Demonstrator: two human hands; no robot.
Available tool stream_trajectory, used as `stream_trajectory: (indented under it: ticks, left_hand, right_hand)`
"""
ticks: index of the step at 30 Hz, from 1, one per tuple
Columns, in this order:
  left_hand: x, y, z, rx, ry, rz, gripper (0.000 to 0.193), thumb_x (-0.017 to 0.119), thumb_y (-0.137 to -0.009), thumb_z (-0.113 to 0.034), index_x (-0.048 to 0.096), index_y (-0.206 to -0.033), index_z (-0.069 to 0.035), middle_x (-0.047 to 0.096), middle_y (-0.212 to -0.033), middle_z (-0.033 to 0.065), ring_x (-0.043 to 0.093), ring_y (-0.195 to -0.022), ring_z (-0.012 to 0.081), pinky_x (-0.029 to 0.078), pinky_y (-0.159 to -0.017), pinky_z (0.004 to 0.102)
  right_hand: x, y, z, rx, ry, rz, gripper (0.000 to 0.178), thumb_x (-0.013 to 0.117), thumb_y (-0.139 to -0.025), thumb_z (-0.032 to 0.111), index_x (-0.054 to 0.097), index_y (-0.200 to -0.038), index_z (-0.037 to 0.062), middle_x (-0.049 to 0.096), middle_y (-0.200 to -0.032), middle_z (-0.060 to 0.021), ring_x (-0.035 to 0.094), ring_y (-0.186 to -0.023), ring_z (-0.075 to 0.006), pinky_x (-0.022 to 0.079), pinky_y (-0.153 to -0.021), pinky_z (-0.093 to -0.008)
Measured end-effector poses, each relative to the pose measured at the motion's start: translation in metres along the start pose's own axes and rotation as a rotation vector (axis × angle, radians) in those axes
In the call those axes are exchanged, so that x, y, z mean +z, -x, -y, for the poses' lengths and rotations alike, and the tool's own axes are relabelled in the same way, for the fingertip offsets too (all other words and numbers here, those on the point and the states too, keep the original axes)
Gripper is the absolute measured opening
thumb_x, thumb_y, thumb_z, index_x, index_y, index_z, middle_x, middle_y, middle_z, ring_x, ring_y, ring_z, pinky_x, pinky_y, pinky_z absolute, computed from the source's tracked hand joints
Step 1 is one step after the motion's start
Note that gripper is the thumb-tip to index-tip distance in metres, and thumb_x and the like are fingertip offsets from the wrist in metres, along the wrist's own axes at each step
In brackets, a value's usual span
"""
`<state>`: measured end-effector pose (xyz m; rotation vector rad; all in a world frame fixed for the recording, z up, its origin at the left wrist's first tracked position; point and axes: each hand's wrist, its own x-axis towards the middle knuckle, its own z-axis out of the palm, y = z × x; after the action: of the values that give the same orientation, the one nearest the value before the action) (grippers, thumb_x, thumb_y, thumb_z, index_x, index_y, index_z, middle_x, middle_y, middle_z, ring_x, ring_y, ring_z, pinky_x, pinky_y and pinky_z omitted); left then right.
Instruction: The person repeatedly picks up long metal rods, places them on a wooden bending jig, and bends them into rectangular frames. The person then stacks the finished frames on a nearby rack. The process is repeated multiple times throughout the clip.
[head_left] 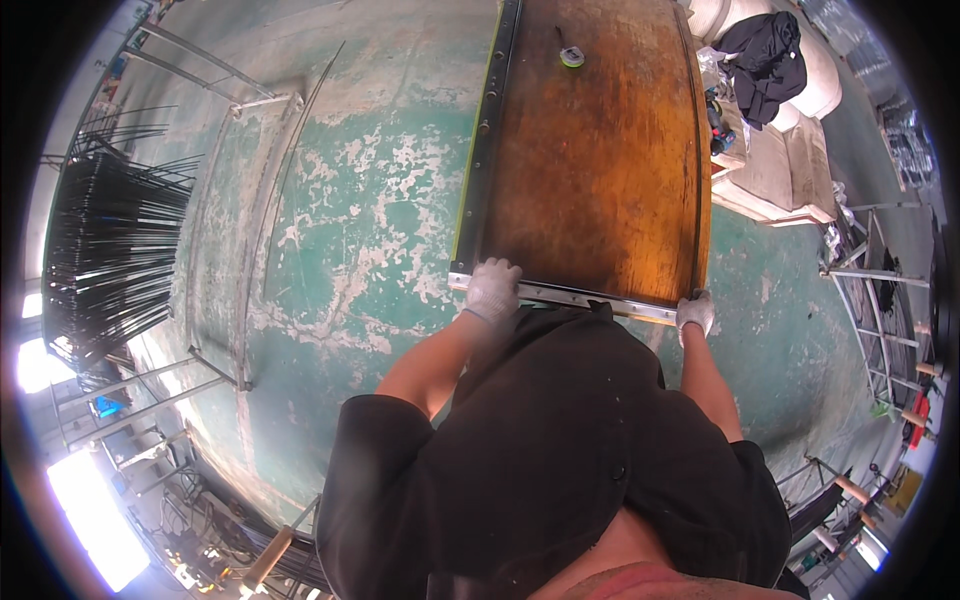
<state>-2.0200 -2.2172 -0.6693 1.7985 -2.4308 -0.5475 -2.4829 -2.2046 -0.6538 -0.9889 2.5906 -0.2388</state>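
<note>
A long wooden worktable with a worn brown top stretches away in front of me. Along its near end runs a silver metal strip with holes in it. My left hand, in a pale knitted glove, curls its fingers over this strip near the left corner. At the right corner my right hand, gloved the same way, is closed round the strip's end; its fingers are partly hidden. A dark metal rail with a yellow-green outer edge lines the table's left side. Toward the far end lies a tape measure.
Many thin black rods are stacked at the left beside a metal frame. On the right stand a beige sofa with a dark garment and a power tool. A metal rack stands farther right.
</note>
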Motion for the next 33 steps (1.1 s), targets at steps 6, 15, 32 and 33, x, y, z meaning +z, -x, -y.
stream_trajectory:
  ticks: [6, 15, 32, 33]
  left_hand:
    - [0.001, 0.000, 0.000, -0.005, 0.000, -0.003, 0.026, 0.081, -0.081, -0.030, 0.075, -0.097, -0.011, 0.069, -0.104, 0.0138, 0.067, -0.108, 0.0356, 0.055, -0.095, 0.0522]
    - [-0.003, 0.001, -0.003, -0.018, 0.005, 0.015, 0.033, 0.088, -0.078, -0.035, 0.075, -0.098, -0.012, 0.069, -0.106, 0.0134, 0.066, -0.110, 0.0359, 0.055, -0.097, 0.0509]
    - [-0.013, 0.001, -0.007, -0.049, 0.002, 0.061, 0.024, 0.082, -0.080, -0.025, 0.076, -0.100, -0.013, 0.071, -0.110, 0.0117, 0.066, -0.114, 0.0343, 0.055, -0.099, 0.0490]
    - [-0.010, -0.001, -0.005, -0.055, 0.003, 0.061, 0.032, 0.089, -0.076, -0.029, 0.077, -0.101, -0.013, 0.071, -0.110, 0.0117, 0.066, -0.115, 0.0348, 0.056, -0.099, 0.0497]
  right_hand:
    - [-0.001, 0.000, -0.002, -0.008, -0.010, -0.002, 0.045, 0.072, -0.089, 0.011, 0.072, -0.133, 0.0030, 0.076, -0.134, -0.0198, 0.073, -0.126, -0.0373, 0.057, -0.107, -0.0446]
    - [0.003, -0.001, -0.007, -0.016, -0.035, -0.030, 0.045, 0.071, -0.088, 0.012, 0.073, -0.132, 0.0035, 0.077, -0.131, -0.0187, 0.074, -0.122, -0.0373, 0.058, -0.104, -0.0452]
    - [0.003, -0.005, -0.002, 0.033, -0.056, -0.001, 0.046, 0.073, -0.087, 0.013, 0.074, -0.132, 0.0040, 0.080, -0.125, -0.0179, 0.077, -0.117, -0.0339, 0.058, -0.102, -0.0439]
    - [0.004, -0.006, -0.003, 0.030, -0.060, -0.006, 0.046, 0.073, -0.087, 0.013, 0.074, -0.132, 0.0040, 0.080, -0.126, -0.0181, 0.077, -0.118, -0.0340, 0.058, -0.103, -0.0440]
